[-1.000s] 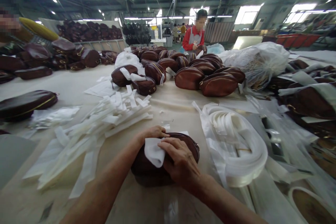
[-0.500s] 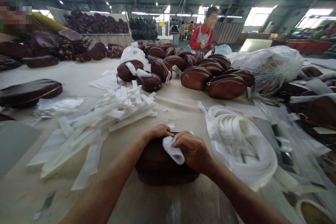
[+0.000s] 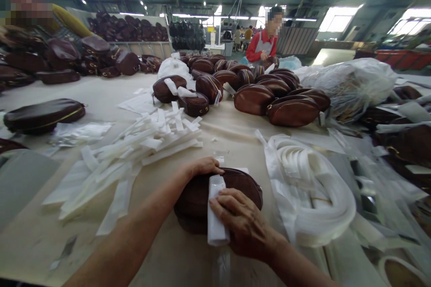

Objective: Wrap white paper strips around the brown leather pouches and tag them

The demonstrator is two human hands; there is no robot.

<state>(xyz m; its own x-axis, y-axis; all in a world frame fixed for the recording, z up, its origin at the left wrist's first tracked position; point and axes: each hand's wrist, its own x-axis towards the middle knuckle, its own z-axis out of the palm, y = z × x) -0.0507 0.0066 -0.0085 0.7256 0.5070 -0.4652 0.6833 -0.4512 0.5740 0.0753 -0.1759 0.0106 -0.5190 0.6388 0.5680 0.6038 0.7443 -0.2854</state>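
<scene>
A dark brown leather bag [image 3: 242, 180] lies on the table before me. Over its far left edge my left hand [image 3: 204, 167] is closed, holding the bag. One white padding strip [image 3: 217, 233] runs from the bag's far edge down across its top, its near end hanging past the near side. My right hand [image 3: 240, 217] lies on this strip with the fingers stretched over it, pressing it to the bag; the thumb is hidden.
Loose white strips [image 3: 158, 139] are heaped on the left. A coiled white roll [image 3: 310, 188] sits on the right. Several brown bags [image 3: 254, 98] stand further back, beside a plastic-wrapped bundle [image 3: 350, 85]. A co-worker in red [image 3: 262, 47] handles a bag; another leans in at left.
My right hand has moved down toward me from the bag's far edge. The strip, bunched up in its fingers before, now lies unfolded across the bag. My left hand stays at the edge.
</scene>
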